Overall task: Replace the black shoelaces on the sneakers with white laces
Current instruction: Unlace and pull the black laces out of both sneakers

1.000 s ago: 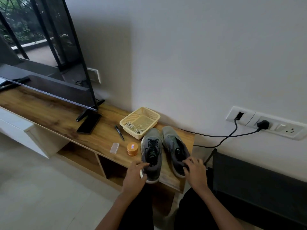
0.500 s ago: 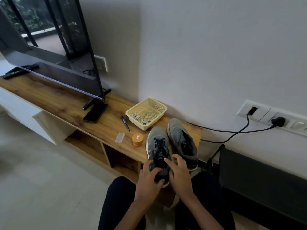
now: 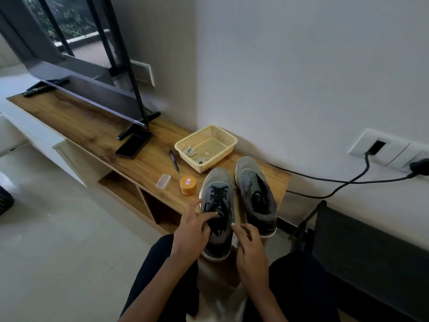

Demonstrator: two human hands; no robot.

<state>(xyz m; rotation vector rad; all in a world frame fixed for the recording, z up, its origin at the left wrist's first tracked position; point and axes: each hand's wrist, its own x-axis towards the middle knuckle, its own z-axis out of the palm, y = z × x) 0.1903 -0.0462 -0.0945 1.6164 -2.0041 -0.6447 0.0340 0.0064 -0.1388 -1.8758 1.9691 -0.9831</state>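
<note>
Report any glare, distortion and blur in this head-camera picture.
Head view: the TV screen mirrors a window and greenery; the wide lens tilts the wall corner; light is soft, shadows faint; the white laces in the basket are too small for detail.

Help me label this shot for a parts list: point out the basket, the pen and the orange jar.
basket [image 3: 214, 144], head view, bare mesh floor inside it.
pen [image 3: 174, 161], head view, middle of its barrel.
orange jar [image 3: 188, 185], head view, top of its lid.

Bare forearms, bare hands [image 3: 192, 231], no sleeves showing, black trousers [image 3: 153, 275]
</note>
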